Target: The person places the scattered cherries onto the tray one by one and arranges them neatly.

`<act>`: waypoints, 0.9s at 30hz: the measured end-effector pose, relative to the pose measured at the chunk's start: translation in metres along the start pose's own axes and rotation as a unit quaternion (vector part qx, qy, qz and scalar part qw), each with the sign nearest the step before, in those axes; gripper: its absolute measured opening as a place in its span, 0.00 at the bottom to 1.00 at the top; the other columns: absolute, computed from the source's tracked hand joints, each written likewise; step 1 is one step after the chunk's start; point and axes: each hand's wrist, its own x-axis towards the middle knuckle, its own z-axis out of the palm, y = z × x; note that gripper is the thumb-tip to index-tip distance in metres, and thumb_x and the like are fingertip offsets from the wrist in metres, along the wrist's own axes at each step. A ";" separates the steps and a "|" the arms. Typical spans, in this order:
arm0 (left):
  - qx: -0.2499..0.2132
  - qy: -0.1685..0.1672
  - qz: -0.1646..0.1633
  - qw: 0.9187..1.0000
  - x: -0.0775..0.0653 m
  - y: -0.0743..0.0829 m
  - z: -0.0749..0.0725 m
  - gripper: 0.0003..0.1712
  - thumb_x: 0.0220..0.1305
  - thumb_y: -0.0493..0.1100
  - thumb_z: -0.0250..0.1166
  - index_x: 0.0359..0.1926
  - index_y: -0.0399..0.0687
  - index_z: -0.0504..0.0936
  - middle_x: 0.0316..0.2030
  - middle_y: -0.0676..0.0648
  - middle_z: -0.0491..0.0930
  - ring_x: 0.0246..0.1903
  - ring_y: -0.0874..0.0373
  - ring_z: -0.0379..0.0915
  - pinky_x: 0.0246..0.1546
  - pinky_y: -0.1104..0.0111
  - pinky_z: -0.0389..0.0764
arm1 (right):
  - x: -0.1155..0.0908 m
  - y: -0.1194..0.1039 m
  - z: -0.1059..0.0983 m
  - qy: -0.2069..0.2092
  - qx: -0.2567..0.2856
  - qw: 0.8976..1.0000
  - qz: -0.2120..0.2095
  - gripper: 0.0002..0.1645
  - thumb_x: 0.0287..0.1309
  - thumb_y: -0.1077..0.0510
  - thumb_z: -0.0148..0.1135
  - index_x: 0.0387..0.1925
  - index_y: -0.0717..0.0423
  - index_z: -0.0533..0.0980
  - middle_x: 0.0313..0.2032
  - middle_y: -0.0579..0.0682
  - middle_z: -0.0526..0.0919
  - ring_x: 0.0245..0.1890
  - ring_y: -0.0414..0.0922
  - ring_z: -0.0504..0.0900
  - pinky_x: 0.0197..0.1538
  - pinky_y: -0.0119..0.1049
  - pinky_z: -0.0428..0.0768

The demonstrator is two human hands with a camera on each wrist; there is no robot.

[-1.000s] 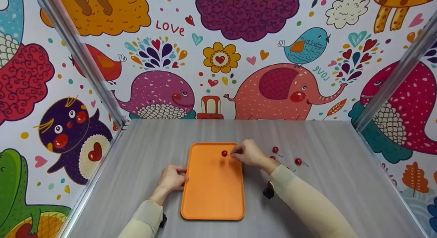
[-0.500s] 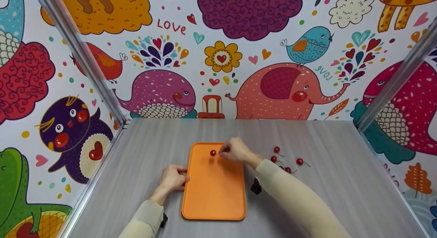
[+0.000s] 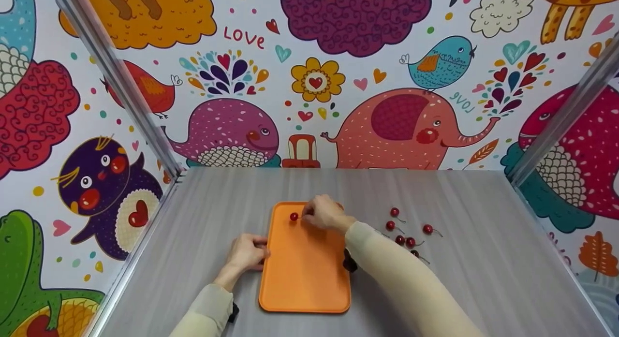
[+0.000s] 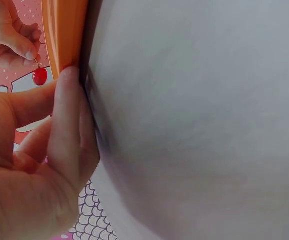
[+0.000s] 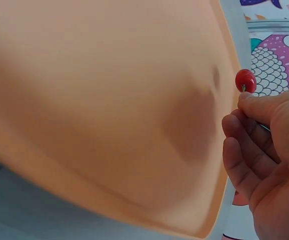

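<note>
My right hand (image 3: 325,213) pinches a red cherry (image 3: 294,216) by its thin stem, over the far part of an orange tray (image 3: 304,279). In the right wrist view the cherry (image 5: 246,80) stands out beyond the thumb and fingertip, while the other fingers curl loosely. A hand's shadow falls on the tray's bare surface. My left hand (image 3: 247,252) holds the tray's left edge; the left wrist view shows the fingers (image 4: 67,115) right at the orange rim (image 4: 67,30).
Several more cherries (image 3: 410,241) with stems lie scattered on the grey wood-look table (image 3: 464,279), right of the tray. Cartoon-printed walls (image 3: 251,76) stand around the table, with metal corner posts (image 3: 566,109) at the back left and right.
My right hand has moved left over the tray with the cherry, from near its right rim towards its far left corner. The left hand stays at the tray's edge.
</note>
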 end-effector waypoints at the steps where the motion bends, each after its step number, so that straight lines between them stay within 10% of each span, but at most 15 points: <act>1: 0.000 0.000 -0.001 1.000 0.000 0.000 0.000 0.21 0.66 0.29 0.73 0.61 0.34 0.92 0.36 0.45 0.91 0.31 0.58 0.88 0.29 0.62 0.94 | 0.002 -0.001 0.001 -0.004 -0.001 1.000 0.004 0.07 0.77 0.56 0.72 0.44 0.51 0.93 0.45 0.49 0.94 0.44 0.44 0.83 0.60 0.47 0.90; 27: -0.008 -0.004 -0.001 1.000 -0.002 0.001 0.000 0.22 0.67 0.29 0.73 0.62 0.33 0.91 0.37 0.43 0.90 0.33 0.57 0.88 0.30 0.61 0.95 | 0.029 -0.009 0.020 -0.014 -0.021 1.000 0.001 0.08 0.80 0.55 0.69 0.47 0.50 0.93 0.46 0.49 0.93 0.43 0.44 0.82 0.54 0.41 0.90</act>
